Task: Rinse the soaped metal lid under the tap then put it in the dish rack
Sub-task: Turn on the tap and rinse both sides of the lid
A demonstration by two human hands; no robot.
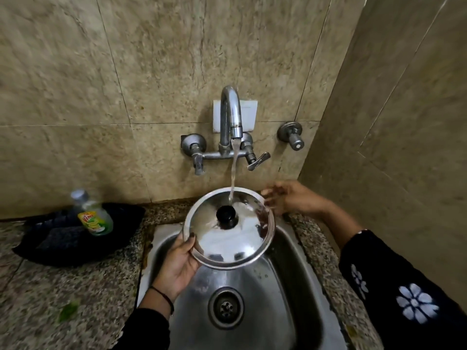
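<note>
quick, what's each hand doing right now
Left hand: closed on the lid's lower left rim, holding it under the water.
Right hand: open, fingers blurred at the lid's far right edge; contact cannot be told.

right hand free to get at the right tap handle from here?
Probably yes. The right hand is open beside the lid, holding nothing, and the tap handle sits just above it with bare wall between. The left hand alone grips the lid.

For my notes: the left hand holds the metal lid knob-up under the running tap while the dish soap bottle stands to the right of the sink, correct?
Not quite: in the head view the dish soap bottle stands left of the sink. The left hand does hold the metal lid knob-up under the running tap.
</note>
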